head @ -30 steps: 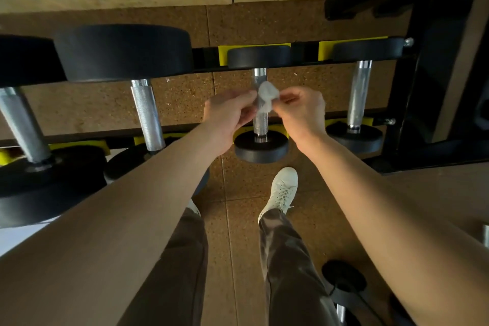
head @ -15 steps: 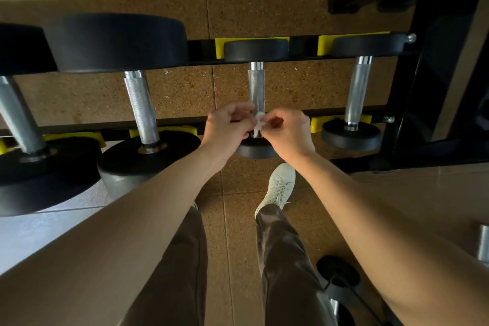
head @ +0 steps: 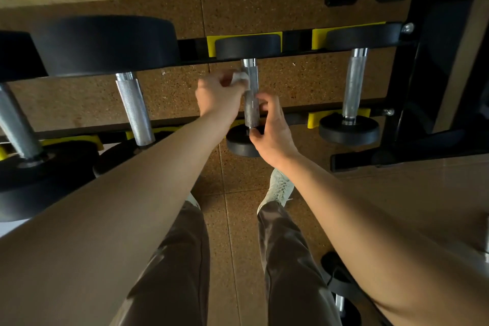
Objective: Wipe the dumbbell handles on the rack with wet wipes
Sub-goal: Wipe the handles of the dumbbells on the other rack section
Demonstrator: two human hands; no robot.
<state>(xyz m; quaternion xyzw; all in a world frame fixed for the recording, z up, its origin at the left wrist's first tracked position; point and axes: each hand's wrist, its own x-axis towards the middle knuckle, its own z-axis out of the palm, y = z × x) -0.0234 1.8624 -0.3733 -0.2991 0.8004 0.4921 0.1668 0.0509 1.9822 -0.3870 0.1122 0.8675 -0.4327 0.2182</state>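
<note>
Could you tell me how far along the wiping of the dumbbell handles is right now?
Nothing shows as finished; no handle looks visibly wiped. In hand: the left hand presses the wet wipe against the small dumbbell's handle, the right hand steadying its lower end. The neighbouring handles are untouched.

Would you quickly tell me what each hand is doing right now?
Left hand: closed on the wet wipe, pressed against the dumbbell handle.
Right hand: fingers loosely curled around the handle's lower end, holding no wipe.
</note>
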